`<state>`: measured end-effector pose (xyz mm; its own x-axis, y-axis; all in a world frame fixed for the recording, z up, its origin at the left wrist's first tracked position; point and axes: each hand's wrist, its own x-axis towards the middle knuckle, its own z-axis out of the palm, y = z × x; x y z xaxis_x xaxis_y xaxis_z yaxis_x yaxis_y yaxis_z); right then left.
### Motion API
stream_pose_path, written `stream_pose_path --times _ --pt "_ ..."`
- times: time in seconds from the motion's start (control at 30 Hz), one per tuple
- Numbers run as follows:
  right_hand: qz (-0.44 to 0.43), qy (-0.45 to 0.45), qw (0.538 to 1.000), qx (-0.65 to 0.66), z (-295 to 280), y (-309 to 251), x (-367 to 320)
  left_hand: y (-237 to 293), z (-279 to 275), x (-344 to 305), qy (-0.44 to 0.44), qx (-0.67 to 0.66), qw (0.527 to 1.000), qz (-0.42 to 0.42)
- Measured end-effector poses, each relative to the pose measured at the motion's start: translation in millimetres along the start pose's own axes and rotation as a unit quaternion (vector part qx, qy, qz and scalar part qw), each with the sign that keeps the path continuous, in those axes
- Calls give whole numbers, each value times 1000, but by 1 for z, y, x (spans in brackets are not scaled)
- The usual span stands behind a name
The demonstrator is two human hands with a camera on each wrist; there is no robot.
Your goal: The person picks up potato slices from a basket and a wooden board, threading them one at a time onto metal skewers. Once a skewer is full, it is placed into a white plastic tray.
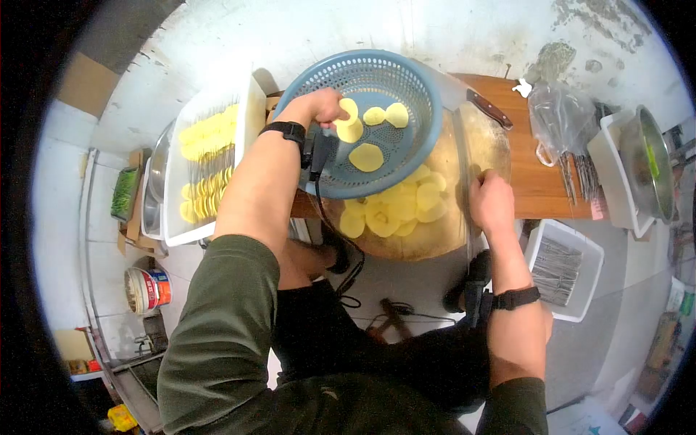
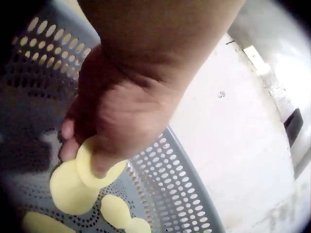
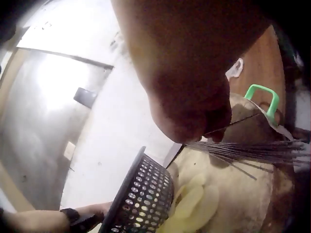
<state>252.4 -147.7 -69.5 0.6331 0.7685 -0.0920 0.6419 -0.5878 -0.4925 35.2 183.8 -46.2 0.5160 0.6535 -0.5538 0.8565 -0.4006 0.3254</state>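
My left hand [image 1: 326,107] reaches into a blue-grey plastic colander [image 1: 290,163] and pinches a thin round yellow potato slice [image 2: 87,167], thumb on top. Another slice [image 2: 73,191] overlaps just below it. A few more slices [image 1: 367,157] lie on the colander's bottom. At the right of the round wooden board [image 1: 489,141], my right hand [image 1: 493,203] grips a bundle of thin metal skewers [image 3: 243,149]; one skewer angles away from the rest. A pile of potato slices [image 1: 406,203] lies on the board, partly under the colander.
Left of the colander, a white bin [image 1: 172,210] holds rows of skewered slices. A knife [image 1: 489,109] lies at the board's back right. Farther right are a plastic bag [image 1: 562,119], loose skewers and a metal bowl [image 1: 641,170]. A lower white tub [image 1: 591,290] holds more skewers.
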Motion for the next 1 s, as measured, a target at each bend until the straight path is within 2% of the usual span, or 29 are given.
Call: stream_pose_path --times 0.07,0.13,0.33,0.4,0.63,0.7,0.83,0.9,0.93,1.0 --pt "-5 12 1000 6 -2 -3 -3 -2 1 -6 -31 -31 999 -19" --pt "-11 21 1000 11 -4 -4 -3 -6 3 -7 -20 44 998 -28" --pt "-9 31 999 25 -12 -2 -1 -11 -6 -11 -37 -23 999 -28" --pt "-20 26 999 34 -15 -1 -1 -13 -5 -14 -30 -108 993 -28" --pt "-45 5 995 85 -28 5 -16 0 2 -47 -13 -239 969 -61" --pt "-42 4 994 100 -30 7 -21 -9 5 -43 -2 -317 948 -21" --pt "-44 -20 992 117 -43 8 -38 -18 6 -43 0 -239 971 -22" --pt "-54 -8 993 108 -45 13 -42 -16 10 -47 -14 -128 992 1" --pt "-54 -8 993 108 -45 14 -44 -16 11 -46 -14 -128 992 0" --pt "-64 44 986 148 -46 16 -46 -16 14 -42 -47 -61 997 4"
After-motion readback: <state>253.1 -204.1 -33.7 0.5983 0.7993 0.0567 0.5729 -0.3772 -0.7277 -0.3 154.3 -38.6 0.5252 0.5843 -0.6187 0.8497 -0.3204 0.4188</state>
